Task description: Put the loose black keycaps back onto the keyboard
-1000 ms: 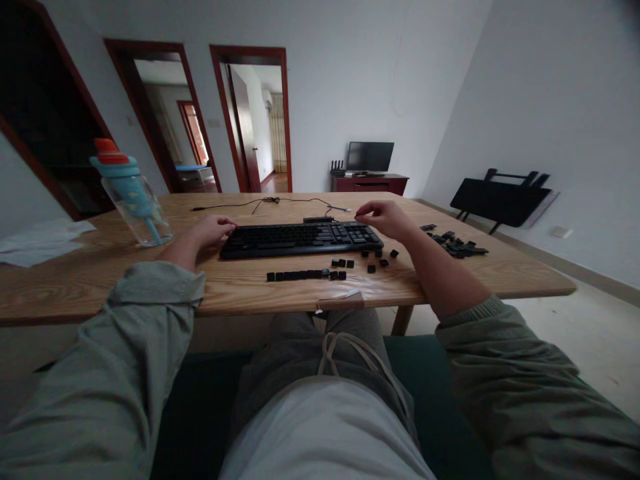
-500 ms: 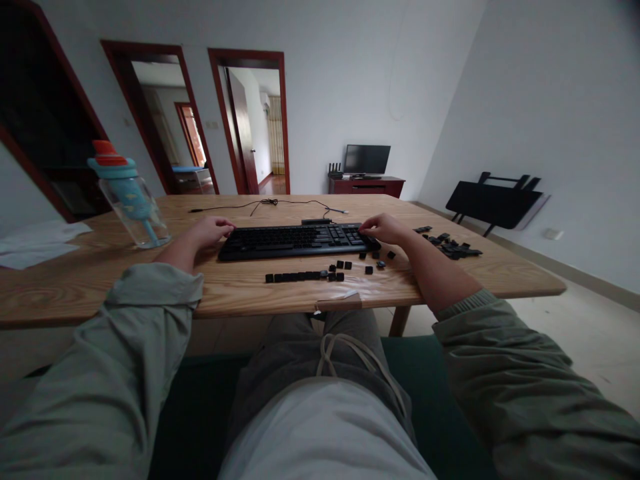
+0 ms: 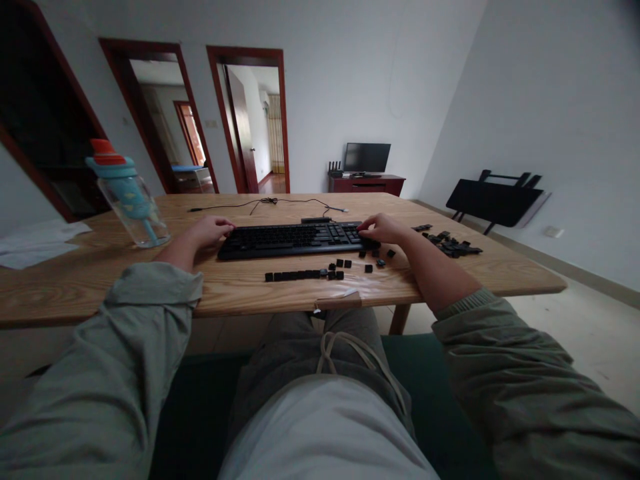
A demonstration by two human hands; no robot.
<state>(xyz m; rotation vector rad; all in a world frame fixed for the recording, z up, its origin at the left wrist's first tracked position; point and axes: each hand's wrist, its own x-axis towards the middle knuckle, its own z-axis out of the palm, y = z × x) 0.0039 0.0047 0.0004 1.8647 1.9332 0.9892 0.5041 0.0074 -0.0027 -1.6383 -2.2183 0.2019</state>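
Note:
A black computer keyboard [image 3: 295,240] lies across the table in front of me, with darker gaps among its keys on the right. At its left end, my left hand [image 3: 213,230] has closed fingers gripping the edge. Over the number pad, my right hand [image 3: 383,229] is bent down with thumb and fingers pinched together at the keys; whatever lies between the fingertips is hidden. Just in front of the keyboard, a row of loose black keycaps [image 3: 295,275] runs along the table. More single keycaps [image 3: 369,269] are scattered below my right wrist.
Right of my right forearm lies a heap of keycaps [image 3: 455,247]. A water bottle [image 3: 133,207] stands at the left beside white paper [image 3: 37,243]. Behind the keyboard runs a thin black cable [image 3: 270,201]. Brown tape [image 3: 340,301] sits at the wooden table's [image 3: 240,293] front edge.

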